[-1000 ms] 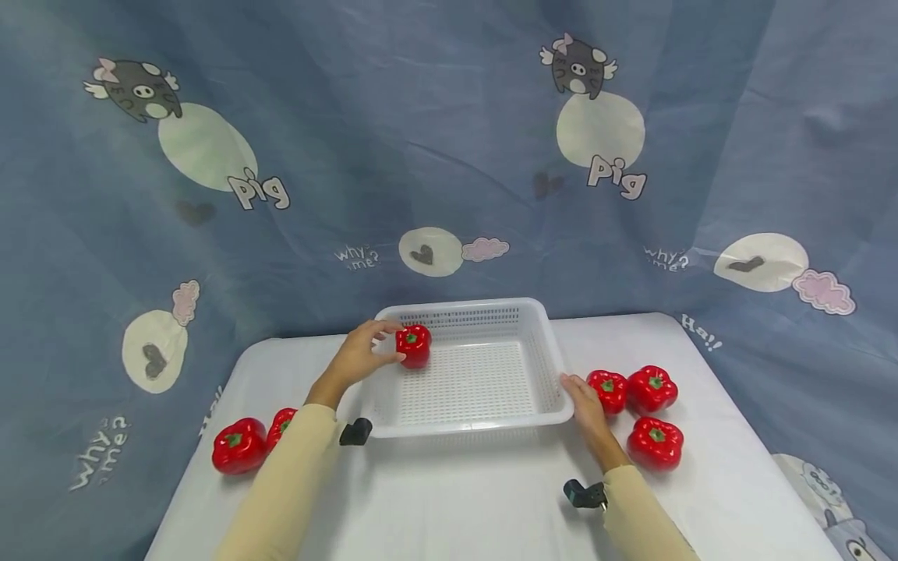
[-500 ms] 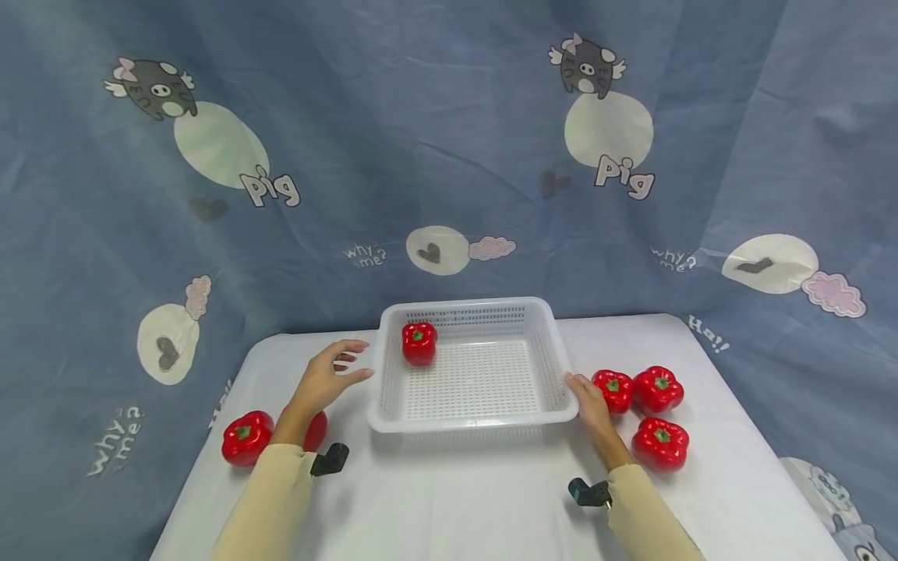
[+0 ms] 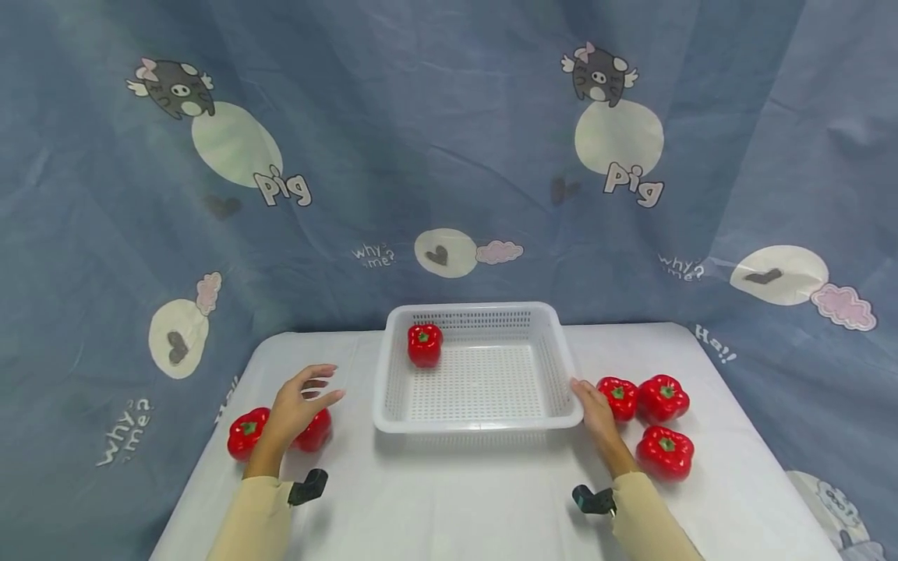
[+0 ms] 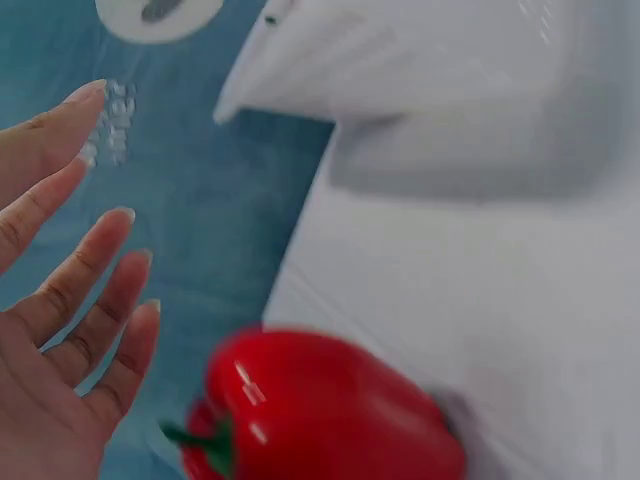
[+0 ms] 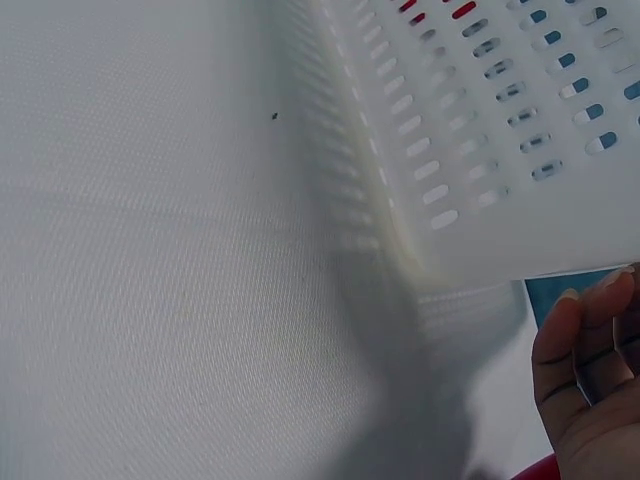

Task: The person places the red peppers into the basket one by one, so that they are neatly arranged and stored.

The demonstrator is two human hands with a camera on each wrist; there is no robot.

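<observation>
Soft light is falling on the white table (image 3: 491, 506), a pale shadow is lying along the near side of the basket (image 3: 479, 426), glints are dotting the red peppers (image 3: 665, 453), and mild blur is softening the left wrist view

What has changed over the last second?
The left hand has withdrawn from the red bell pepper in the white plastic basket, moving back and to the left. That pepper stayed put; the right hand is still at the basket's right rim.
</observation>
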